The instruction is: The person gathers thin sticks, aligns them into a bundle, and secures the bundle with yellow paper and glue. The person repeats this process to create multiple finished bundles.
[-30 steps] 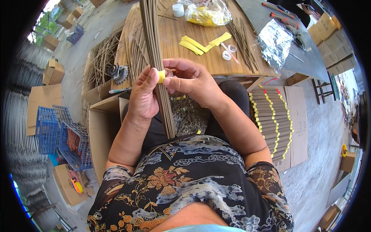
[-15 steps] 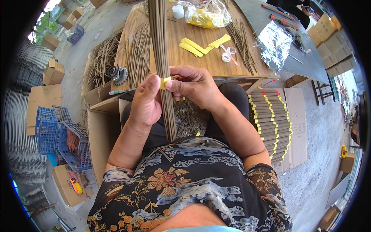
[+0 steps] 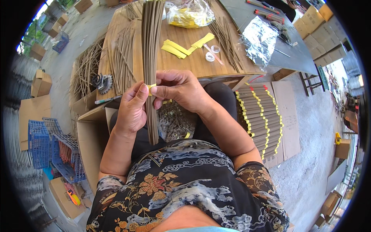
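Upright before me stands a bundle of thin brown incense sticks [image 3: 151, 42], its lower end close to my lap. My left hand [image 3: 133, 110] is closed around the bundle below its middle, thumb against a narrow yellow paper band [image 3: 150, 90]. From the other side my right hand [image 3: 182, 92] pinches that band between thumb and fingers, pressing it to the sticks. The fingers behind the bundle are partly hidden.
On the wooden table [image 3: 181, 69] lie loose sticks [image 3: 124, 50], yellow paper strips [image 3: 176, 49], tape rolls [image 3: 210, 57] and a plastic bag [image 3: 189, 15]. Banded bundles [image 3: 259, 118] lie on cardboard at right. Blue baskets [image 3: 67, 154] and an open carton [image 3: 91, 135] stand at left.
The whole view has shifted somewhat. The bundle's lower end has swung left, so it hangs straighter. Both hands stay at the yellow band.
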A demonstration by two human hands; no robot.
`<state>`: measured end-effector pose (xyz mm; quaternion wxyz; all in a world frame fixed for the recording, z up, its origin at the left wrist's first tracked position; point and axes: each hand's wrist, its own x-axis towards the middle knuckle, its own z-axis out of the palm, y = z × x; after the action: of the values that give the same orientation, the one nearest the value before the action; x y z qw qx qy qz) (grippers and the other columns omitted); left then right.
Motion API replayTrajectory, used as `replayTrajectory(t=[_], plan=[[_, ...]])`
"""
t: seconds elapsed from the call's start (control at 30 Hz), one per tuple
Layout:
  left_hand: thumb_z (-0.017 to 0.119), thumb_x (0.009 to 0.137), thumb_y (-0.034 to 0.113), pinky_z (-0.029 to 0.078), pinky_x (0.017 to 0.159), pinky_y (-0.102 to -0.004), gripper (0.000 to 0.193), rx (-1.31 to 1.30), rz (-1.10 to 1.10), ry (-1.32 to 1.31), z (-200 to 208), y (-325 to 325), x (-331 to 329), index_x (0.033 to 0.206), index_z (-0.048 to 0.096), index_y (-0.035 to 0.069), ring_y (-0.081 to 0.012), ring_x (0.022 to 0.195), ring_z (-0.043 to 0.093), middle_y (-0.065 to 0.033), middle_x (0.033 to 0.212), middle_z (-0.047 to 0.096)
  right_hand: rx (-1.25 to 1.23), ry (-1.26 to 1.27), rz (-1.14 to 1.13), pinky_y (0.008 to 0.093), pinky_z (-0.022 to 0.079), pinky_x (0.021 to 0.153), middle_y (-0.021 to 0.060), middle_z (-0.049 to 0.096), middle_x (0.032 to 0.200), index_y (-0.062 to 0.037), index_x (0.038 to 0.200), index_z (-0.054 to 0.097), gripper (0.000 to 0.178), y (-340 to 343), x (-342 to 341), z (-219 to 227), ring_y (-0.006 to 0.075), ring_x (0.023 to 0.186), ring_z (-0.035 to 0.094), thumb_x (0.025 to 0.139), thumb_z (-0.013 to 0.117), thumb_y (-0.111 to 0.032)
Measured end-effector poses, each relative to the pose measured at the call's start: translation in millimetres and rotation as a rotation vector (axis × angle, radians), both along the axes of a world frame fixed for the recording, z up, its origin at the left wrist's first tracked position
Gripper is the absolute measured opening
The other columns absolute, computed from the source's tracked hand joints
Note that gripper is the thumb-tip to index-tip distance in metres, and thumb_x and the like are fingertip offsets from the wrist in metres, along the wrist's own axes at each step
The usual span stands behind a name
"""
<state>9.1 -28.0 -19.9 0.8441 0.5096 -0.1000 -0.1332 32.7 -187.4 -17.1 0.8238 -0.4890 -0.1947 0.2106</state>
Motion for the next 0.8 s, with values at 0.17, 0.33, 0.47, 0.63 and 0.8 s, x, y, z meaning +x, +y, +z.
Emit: replayTrajectory(t=[0.17,0.33,0.47,0.63,0.8], plan=[[0.048,0.09,0.024,0.04,0.054,-0.0243,0.026,0.012,0.076,-0.041,-8.0,-7.8,11.5,0.1,0.056,0.002,-0.0116,0.065,0.05,-0.006,0.085,0.058,-0.002,0.028,-0.025,0.0208,0.048,0.059,0.0022,0.057,0.074,0.0016,0.091,0.057,0.013,-1.4,7.3,-2.6,0.0082,0.063,0.057,0.084,0.058,-0.009],[0.046,0.091,0.025,0.036,0.052,-0.0216,0.027,-0.112,0.121,0.007,-23.0,-10.8,34.9,0.096,0.054,-0.001,-0.0105,0.06,0.045,-0.0055,0.077,0.054,-0.347,-0.26,-0.388,0.023,0.046,0.069,0.0008,0.058,0.084,0.0037,0.103,0.057,0.026,-25.0,37.6,-16.1,0.007,0.077,0.051,0.084,0.059,-0.014],[0.044,0.091,0.026,0.036,0.052,-0.0212,0.03,-0.248,0.051,0.109,-26.9,-8.2,60.6,0.098,0.052,-0.002,-0.0098,0.059,0.043,-0.0058,0.075,0.051,-1.255,-0.434,-0.979,0.0372,0.043,0.079,0.0143,0.06,0.095,-0.0029,0.095,0.062,0.036,-104.4,78.8,-61.7,0.0315,0.091,0.055,0.077,0.063,-0.034],[0.047,0.09,0.026,0.037,0.053,-0.0216,0.029,-0.336,-0.035,0.198,-41.7,-16.5,88.2,0.097,0.053,-0.002,-0.0099,0.059,0.044,-0.0069,0.076,0.053,-1.606,-0.127,-0.795,0.0393,0.044,0.074,0.013,0.059,0.089,-0.0049,0.086,0.064,0.039,-135.7,103.6,-97.2,0.0301,0.087,0.055,0.073,0.064,-0.041],[0.049,0.089,0.026,0.037,0.053,-0.0216,0.029,-0.339,-0.076,0.224,-52.9,-21.6,109.9,0.097,0.053,-0.001,-0.0104,0.06,0.045,-0.0068,0.076,0.053,-1.24,-0.151,-0.84,0.0317,0.046,0.062,0.0097,0.059,0.072,-0.0013,0.081,0.061,0.023,-138.2,107.7,-113.3,0.0207,0.068,0.058,0.078,0.062,-0.024]])
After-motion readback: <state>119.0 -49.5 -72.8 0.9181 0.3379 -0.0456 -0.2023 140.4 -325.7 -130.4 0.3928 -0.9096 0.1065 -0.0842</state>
